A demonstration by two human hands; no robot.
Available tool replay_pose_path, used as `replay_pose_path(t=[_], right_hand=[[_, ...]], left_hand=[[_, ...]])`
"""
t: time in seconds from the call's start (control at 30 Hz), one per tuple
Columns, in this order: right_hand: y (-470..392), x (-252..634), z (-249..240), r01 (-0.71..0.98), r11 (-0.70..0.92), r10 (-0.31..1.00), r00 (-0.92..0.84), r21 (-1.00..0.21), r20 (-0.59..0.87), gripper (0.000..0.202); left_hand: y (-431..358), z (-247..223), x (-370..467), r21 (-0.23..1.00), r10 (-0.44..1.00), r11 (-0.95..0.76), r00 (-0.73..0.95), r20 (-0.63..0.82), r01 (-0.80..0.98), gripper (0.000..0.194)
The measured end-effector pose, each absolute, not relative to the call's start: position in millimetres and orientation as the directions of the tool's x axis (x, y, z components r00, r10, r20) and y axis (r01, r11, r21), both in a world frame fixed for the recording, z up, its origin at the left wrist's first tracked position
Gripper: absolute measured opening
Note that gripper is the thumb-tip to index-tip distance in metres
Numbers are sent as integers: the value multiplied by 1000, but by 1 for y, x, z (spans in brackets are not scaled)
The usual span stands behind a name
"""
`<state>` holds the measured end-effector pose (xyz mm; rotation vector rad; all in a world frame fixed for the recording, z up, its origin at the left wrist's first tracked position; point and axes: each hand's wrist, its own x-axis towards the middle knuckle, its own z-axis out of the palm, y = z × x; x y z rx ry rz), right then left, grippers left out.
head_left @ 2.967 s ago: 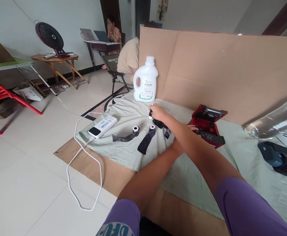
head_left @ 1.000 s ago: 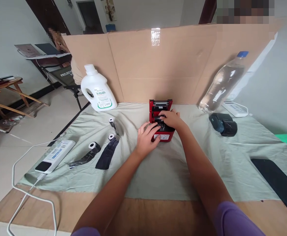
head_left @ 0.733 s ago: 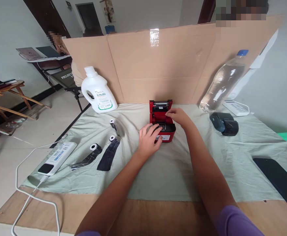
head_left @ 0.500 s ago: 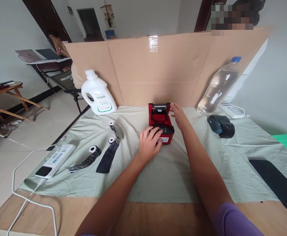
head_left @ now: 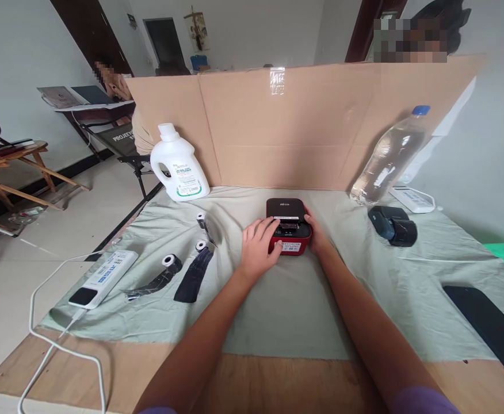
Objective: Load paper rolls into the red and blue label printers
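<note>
- Cardboard screen (head_left: 304, 123) stands upright beyond both hands, walling off the far edge of the work surface.
- Pale green cloth (head_left: 304, 299) lies spread under the hands and carries everything else; bare board shows nearer the person.
- Clear water bottle (head_left: 388, 158) leans against the screen, well off to the right of the right hand.
- White detergent jug (head_left: 178, 165) stands upright beyond and to the left of the left hand.
- White power bank (head_left: 104, 278) with its cable lies far to the left, near the cloth's edge.
- Red label printer (head_left: 289, 227) sits between the two hands, straight ahead of the person, black lid down and flat on top. Its long axis runs away from the person; the white label on its front face is turned toward them. Both hands are about equally near, one on each flank.
- Black handheld device (head_left: 393, 225) rests to the right of the right hand, apart from it.
- Left hand (head_left: 258, 248) lies open on the printer's left front corner, fingers spread over the edge of the lid.
- Right hand (head_left: 316, 233) presses against the printer's right side, partly hidden behind it; it grips nothing that I can see.
- Three small paper rolls (head_left: 172, 263) with dark unrolled strips lie left of the left hand, apart from it.
</note>
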<state>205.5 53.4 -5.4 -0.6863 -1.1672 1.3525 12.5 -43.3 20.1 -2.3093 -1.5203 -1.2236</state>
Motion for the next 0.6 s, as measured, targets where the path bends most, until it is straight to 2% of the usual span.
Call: replay_pose_path(t=[0.2,0.33,0.6], right_hand=[[54,206,-3,-437,100,962,-187,-894,200,66],[61,205,-3,-423,120,968,-153,-898,201,66],[48,201,-8,-462,166,960,-128,-871,251,59]], left_hand=[[-38,20,3,406,762,-502,170,625,763,51],[-35,14,6,439,764,-496,136,631,749,48],[-36,3,5,414,727,-540,159,667,732,53]])
